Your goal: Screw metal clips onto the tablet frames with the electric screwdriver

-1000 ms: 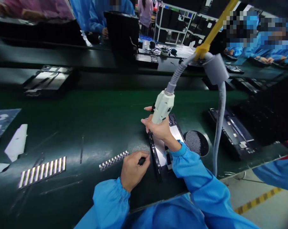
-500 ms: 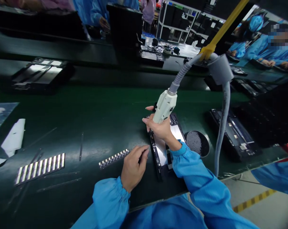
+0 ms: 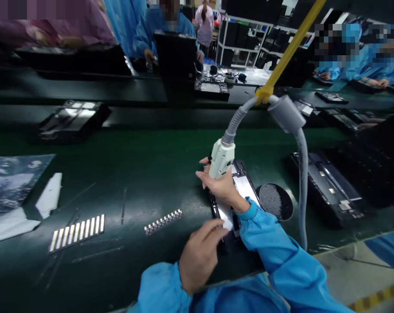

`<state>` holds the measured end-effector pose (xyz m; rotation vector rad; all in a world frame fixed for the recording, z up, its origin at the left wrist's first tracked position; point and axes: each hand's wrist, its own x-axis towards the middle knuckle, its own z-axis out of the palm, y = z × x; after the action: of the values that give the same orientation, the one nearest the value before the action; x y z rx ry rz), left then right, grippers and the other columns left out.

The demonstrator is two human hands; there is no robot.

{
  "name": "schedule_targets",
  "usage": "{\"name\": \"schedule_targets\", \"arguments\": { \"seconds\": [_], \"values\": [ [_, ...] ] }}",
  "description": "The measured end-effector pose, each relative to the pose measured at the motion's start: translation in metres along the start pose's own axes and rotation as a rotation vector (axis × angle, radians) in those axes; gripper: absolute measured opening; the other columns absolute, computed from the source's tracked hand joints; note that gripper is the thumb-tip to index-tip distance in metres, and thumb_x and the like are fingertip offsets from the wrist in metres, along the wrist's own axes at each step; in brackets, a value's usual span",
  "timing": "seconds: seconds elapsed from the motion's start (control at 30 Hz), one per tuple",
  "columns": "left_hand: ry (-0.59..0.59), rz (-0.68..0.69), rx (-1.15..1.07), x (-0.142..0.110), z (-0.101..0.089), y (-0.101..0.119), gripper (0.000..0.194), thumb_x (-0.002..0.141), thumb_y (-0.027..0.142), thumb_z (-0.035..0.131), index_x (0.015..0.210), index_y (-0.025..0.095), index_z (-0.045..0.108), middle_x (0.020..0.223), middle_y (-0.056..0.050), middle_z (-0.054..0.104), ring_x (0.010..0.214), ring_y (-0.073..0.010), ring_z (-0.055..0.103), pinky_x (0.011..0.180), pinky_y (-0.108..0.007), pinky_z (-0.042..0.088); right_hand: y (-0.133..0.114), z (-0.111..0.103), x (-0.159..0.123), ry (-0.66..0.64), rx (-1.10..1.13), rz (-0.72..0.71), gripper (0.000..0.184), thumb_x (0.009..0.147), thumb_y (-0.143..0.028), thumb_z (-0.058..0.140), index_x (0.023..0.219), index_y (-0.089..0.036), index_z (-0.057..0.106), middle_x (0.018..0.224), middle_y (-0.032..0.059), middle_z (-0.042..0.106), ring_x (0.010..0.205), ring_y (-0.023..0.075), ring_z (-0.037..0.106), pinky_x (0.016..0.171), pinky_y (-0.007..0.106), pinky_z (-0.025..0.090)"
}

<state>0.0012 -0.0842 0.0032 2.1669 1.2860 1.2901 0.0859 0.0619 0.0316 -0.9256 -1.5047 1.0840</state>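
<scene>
My right hand [image 3: 222, 184] is wrapped round the pale body of an electric screwdriver [image 3: 222, 158], whose grey cable rises from its top. It is above a dark electronic device [image 3: 247, 186] with white panels inside, lying near the table's front edge. The driver's tip is hidden behind the hand. My left hand [image 3: 199, 254] is at the device's near left edge, thumb and fingers pressed together; what they hold, if anything, cannot be made out. Right of the device sits a round dark dish [image 3: 286, 208] of small grey pieces. Left of my left hand lies a strip of small parts [image 3: 163, 222].
A card with light bars [image 3: 76, 234], white paper scraps [image 3: 50, 195] and a clear bag [image 3: 17, 178] lie left. Another opened device [image 3: 333, 187] sits right, and one [image 3: 73, 119] stands at back left. A yellow strap [image 3: 288, 48] holds the cable. Co-workers sit opposite.
My left hand has moved right and toward me, from beside the strip to the device's near left edge. My right hand keeps the screwdriver over the device. The whole view has shifted slightly.
</scene>
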Motion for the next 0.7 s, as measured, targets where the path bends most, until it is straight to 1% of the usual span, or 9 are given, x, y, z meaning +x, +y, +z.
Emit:
{"name": "schedule_targets", "arguments": {
  "seconds": [0.13, 0.2, 0.23, 0.33, 0.43, 0.5, 0.57, 0.63, 0.7],
  "values": [
    [-0.008, 0.279, 0.080, -0.008, 0.029, 0.017, 0.032, 0.096, 0.016, 0.036, 0.100, 0.010, 0.067, 0.100, -0.008, 0.075, 0.099, -0.0120, 0.068, 0.094, -0.019, 0.051, -0.022, -0.012, 0.001, 0.060, 0.026, -0.085, 0.026, 0.077, -0.027, 0.068, 0.099, -0.020, 0.056, 0.048, -0.0092, 0.054, 0.039, 0.0118, 0.052, 0.049, 0.028, 0.049],
    [-0.017, 0.440, 0.221, -0.014, 0.053, 0.012, 0.026, 0.095, 0.018, 0.043, 0.091, 0.015, 0.068, 0.100, -0.003, 0.075, 0.100, -0.0113, 0.068, 0.097, -0.022, 0.050, -0.033, -0.027, 0.000, 0.114, -0.053, -0.186, 0.015, 0.079, -0.029, 0.067, 0.088, -0.021, 0.058, 0.046, -0.0077, 0.055, 0.043, 0.0132, 0.055, 0.060, 0.032, 0.054],
    [-0.080, 0.472, 0.309, -0.017, 0.063, 0.006, 0.022, 0.095, 0.020, 0.046, 0.091, 0.019, 0.068, 0.105, -0.001, 0.075, 0.105, -0.0124, 0.067, 0.099, -0.028, 0.050, -0.036, -0.037, -0.002, 0.111, -0.105, -0.230, 0.012, 0.079, -0.029, 0.066, 0.078, -0.022, 0.057, 0.046, -0.0064, 0.055, 0.046, 0.0138, 0.057, 0.070, 0.035, 0.055],
    [-0.239, 0.384, 0.550, -0.019, 0.078, -0.012, 0.020, 0.093, 0.024, 0.049, 0.102, 0.023, 0.067, 0.119, 0.000, 0.070, 0.114, -0.0188, 0.063, 0.101, -0.039, 0.051, -0.037, -0.069, -0.011, 0.063, -0.240, -0.278, 0.024, 0.082, -0.030, 0.064, 0.061, -0.023, 0.054, 0.045, -0.0051, 0.055, 0.045, 0.0133, 0.056, 0.092, 0.043, 0.051],
    [-0.331, 0.395, 0.588, 0.003, 0.065, -0.035, 0.035, 0.092, 0.033, 0.049, 0.117, 0.012, 0.062, 0.127, -0.010, 0.065, 0.123, -0.0243, 0.056, 0.105, -0.041, 0.047, -0.027, -0.091, -0.025, 0.029, -0.247, -0.192, 0.034, 0.084, -0.034, 0.061, 0.053, -0.024, 0.051, 0.045, -0.0032, 0.053, 0.047, 0.0147, 0.057, 0.094, 0.042, 0.050],
    [-0.372, 0.391, 0.562, 0.036, 0.043, -0.057, 0.047, 0.090, 0.036, 0.052, 0.127, 0.008, 0.054, 0.127, -0.015, 0.064, 0.127, -0.0246, 0.053, 0.108, -0.040, 0.045, -0.020, -0.095, -0.036, -0.023, -0.162, -0.081, 0.033, 0.083, -0.037, 0.062, 0.054, -0.024, 0.051, 0.047, -0.0013, 0.054, 0.049, 0.0171, 0.058, 0.080, 0.039, 0.056],
    [-0.322, 0.334, 0.573, 0.078, 0.020, -0.082, 0.045, 0.089, 0.032, 0.053, 0.130, 0.014, 0.052, 0.122, -0.011, 0.067, 0.118, -0.0206, 0.060, 0.102, -0.034, 0.050, -0.018, -0.088, -0.048, -0.062, -0.022, 0.074, 0.025, 0.080, -0.039, 0.064, 0.063, -0.024, 0.054, 0.050, -0.0004, 0.055, 0.048, 0.0180, 0.058, 0.059, 0.034, 0.055],
    [-0.217, 0.304, 0.588, 0.125, -0.001, -0.105, 0.030, 0.091, 0.029, 0.048, 0.118, 0.019, 0.059, 0.111, -0.008, 0.070, 0.106, -0.0208, 0.066, 0.093, -0.033, 0.054, -0.019, -0.075, -0.055, -0.026, 0.128, 0.211, 0.020, 0.076, -0.038, 0.068, 0.076, -0.023, 0.055, 0.053, -0.0030, 0.053, 0.044, 0.0148, 0.052, 0.046, 0.029, 0.048],
    [-0.161, 0.314, 0.538, 0.169, -0.015, -0.125, 0.027, 0.093, 0.029, 0.040, 0.105, 0.019, 0.063, 0.099, -0.010, 0.072, 0.096, -0.0259, 0.070, 0.083, -0.040, 0.059, -0.021, -0.060, -0.054, -0.086, 0.189, 0.160, 0.023, 0.067, -0.026, 0.072, 0.082, -0.020, 0.057, 0.057, -0.0058, 0.051, 0.045, 0.0095, 0.046, 0.044, 0.023, 0.043]
  ]
}}
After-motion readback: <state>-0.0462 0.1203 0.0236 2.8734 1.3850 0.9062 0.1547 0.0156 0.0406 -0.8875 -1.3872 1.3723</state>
